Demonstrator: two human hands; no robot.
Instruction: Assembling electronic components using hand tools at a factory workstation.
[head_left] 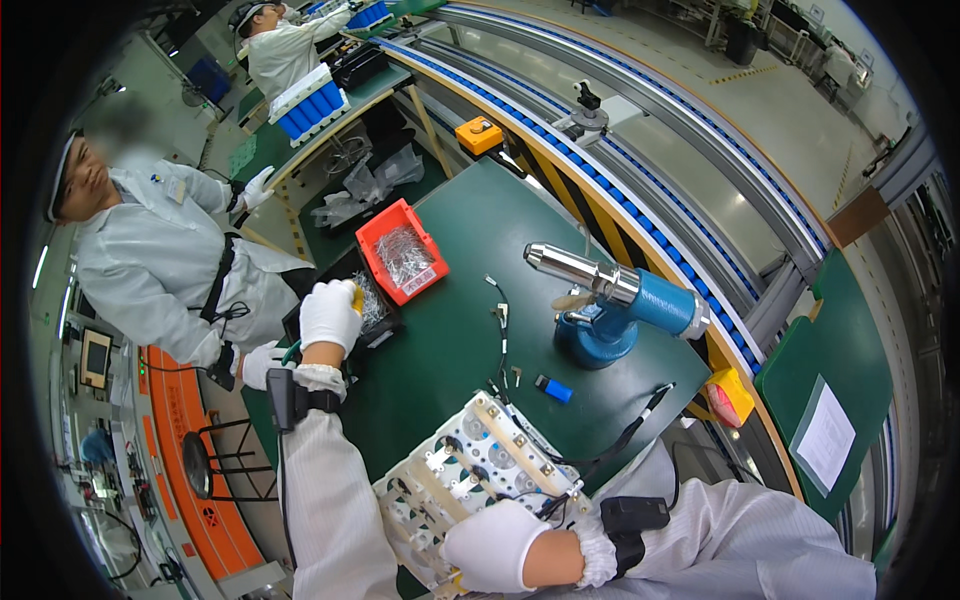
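Note:
My left hand (pixel 331 316), in a white glove, is over a black bin (pixel 381 336) of thin silver metal pins, its fingers at the bin's edge. A touch of yellow shows by its fingertips; whether they pinch any pins is hidden. My right hand (pixel 492 546), gloved too, is curled over the near edge of a white plastic frame (pixel 425 510) with round holes, metal tabs and black wires. The frame lies tilted at the near edge of the green table (pixel 470 225). Beyond the black bin is a red bin (pixel 432 262) with more such pins.
A blue rivet gun (pixel 655 303) with a silver nose stands at the table's right. Near it lie a small blue piece (pixel 553 389) and a thin cable (pixel 505 340). A roller conveyor (pixel 620 205) runs along the right side. A co-worker (pixel 160 250) stands close on the left.

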